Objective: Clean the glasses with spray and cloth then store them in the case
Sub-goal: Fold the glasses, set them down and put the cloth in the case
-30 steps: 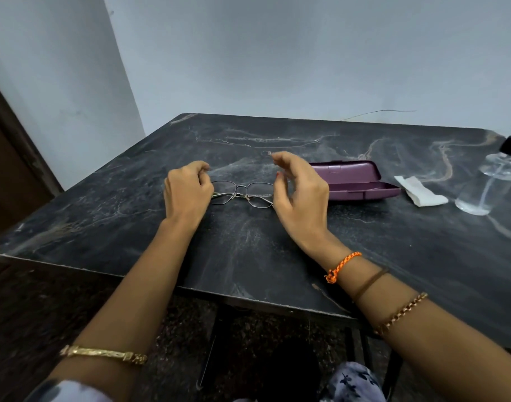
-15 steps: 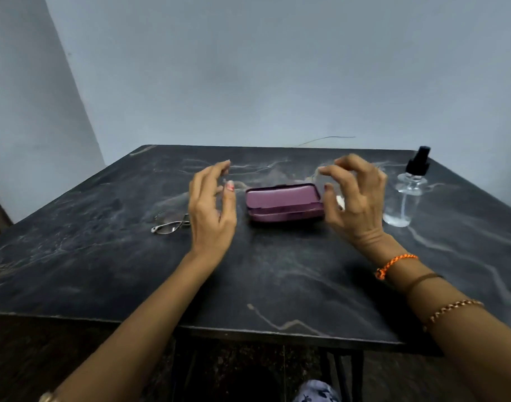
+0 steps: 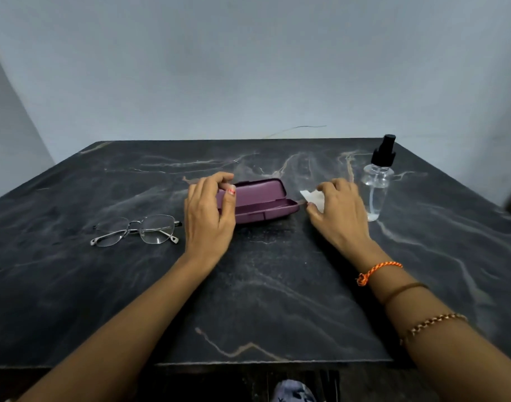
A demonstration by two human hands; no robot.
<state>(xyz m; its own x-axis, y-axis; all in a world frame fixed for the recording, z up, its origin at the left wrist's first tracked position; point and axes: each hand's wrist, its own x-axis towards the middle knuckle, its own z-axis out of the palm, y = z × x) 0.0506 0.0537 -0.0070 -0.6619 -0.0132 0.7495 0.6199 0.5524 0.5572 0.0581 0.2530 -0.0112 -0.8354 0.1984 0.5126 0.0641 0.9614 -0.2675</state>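
Head view, dark marbled table (image 3: 277,285) against a plain wall. The left hand (image 3: 209,219) wraps the left end of the purple case (image 3: 260,198), thumb on the front edge and fingers curled over the raised lid; the case sits partly open. The right hand (image 3: 340,211) rests at the case's right end, fingers bent down onto the white cloth (image 3: 309,195); whether they pinch it cannot be told. The glasses (image 3: 136,230) lie folded on the table, left of the left hand and apart from it, untouched. The spray bottle (image 3: 377,184) stands upright just beyond the right hand. Likely hazards: the right knuckles, drawing the cloth back, may knock the light, narrow bottle over; the lid may snap shut under the left fingers; the lenses, resting on the stone, may scratch if slid
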